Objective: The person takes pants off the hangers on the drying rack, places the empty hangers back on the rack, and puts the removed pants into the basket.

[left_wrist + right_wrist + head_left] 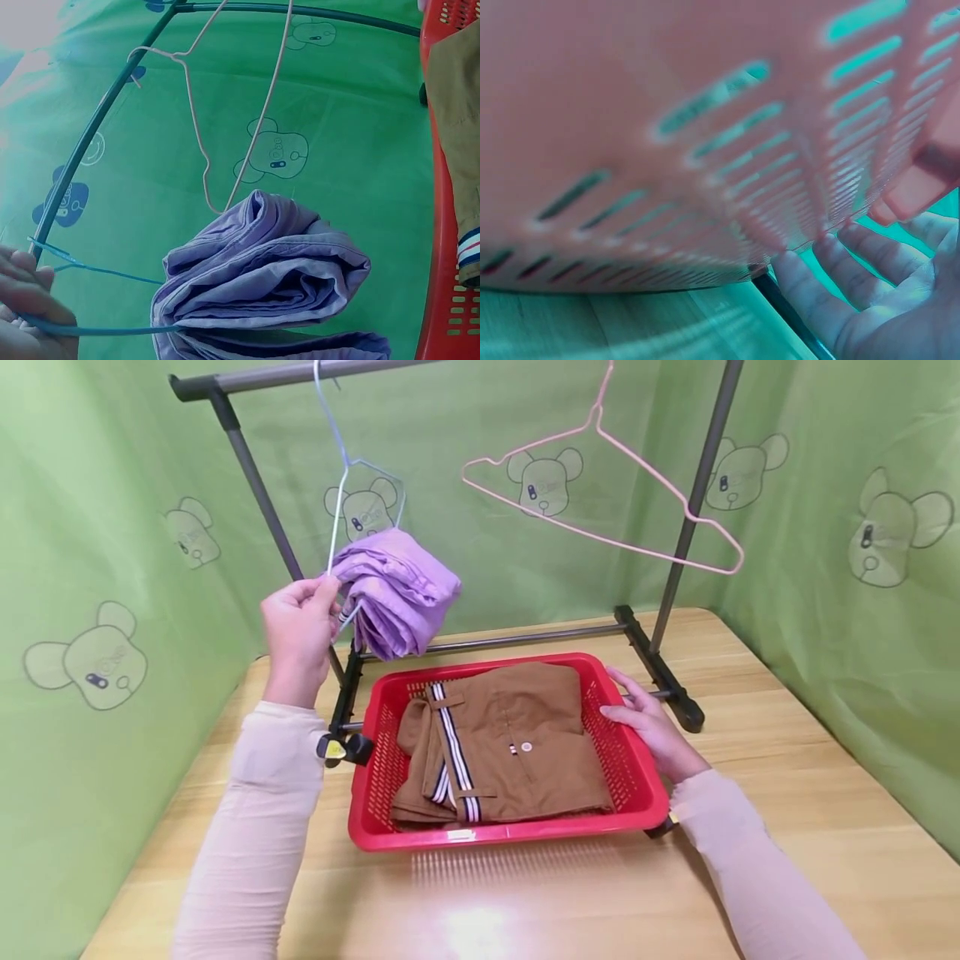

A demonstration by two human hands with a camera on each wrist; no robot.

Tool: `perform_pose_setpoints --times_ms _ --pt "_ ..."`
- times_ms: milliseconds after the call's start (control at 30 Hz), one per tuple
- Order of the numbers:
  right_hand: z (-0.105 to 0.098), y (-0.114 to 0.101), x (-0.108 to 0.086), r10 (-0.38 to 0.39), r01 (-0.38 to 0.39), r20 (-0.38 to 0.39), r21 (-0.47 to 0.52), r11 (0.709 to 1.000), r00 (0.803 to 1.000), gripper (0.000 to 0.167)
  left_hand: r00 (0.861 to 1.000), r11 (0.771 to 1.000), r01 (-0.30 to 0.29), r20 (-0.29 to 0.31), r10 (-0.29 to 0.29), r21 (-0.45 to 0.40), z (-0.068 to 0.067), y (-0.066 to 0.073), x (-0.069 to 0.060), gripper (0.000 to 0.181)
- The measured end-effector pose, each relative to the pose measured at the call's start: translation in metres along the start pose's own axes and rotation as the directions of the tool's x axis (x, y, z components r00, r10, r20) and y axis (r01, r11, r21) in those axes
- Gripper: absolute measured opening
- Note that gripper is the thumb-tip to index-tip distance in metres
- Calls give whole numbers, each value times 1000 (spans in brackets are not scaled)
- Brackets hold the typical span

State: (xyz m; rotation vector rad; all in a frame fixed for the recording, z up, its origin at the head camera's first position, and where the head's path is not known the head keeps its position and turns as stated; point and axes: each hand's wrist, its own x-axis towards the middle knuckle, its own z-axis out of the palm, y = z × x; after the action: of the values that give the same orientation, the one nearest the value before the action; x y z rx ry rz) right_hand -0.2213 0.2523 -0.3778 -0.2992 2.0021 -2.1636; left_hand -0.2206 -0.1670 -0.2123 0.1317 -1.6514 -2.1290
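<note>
My left hand [300, 631] pinches the lower corner of a light blue hanger [335, 518] hooked on the rack's bar. A folded purple garment [397, 593] hangs over that hanger, just right of the hand; the left wrist view shows its rolled layers [262, 270]. With the thumb over the rim and fingers along the outer wall, my right hand [652, 731] holds the right side of a red slotted basket [480, 837]. In the right wrist view the fingertips touch the basket wall [727, 187]. Folded brown trousers [517, 735] with a striped waistband lie inside it.
A pink hanger [615, 547] hangs bare at the right of the rack. The rack's dark bar [270, 377] crosses above, and its right foot [660, 668] stands behind the basket on the wooden table [765, 727]. Green mouse-print curtains [847, 635] enclose the sides and back.
</note>
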Motion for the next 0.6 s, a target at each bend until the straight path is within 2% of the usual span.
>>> perform_pose_setpoints --times_ms 67,167,233,433,600 --pt "-1 0 0 -1 1 -1 0 1000 1000 70 999 996 -25 -34 28 80 3 -1 1 11" --pt "-1 0 -1 -7 7 2 0 1000 1000 70 993 978 -52 -96 72 201 7 -1 1 21" --pt "0 0 -1 -9 9 2 9 1000 1000 70 988 969 -57 -129 90 242 10 0 0 27" --pt "1 0 -2 -10 11 -7 16 1000 1000 71 978 965 -69 -174 115 252 18 3 -4 37" --pt "1 -1 -2 -2 2 -22 -8 1000 1000 70 972 973 -109 -182 147 204 23 6 -5 38"
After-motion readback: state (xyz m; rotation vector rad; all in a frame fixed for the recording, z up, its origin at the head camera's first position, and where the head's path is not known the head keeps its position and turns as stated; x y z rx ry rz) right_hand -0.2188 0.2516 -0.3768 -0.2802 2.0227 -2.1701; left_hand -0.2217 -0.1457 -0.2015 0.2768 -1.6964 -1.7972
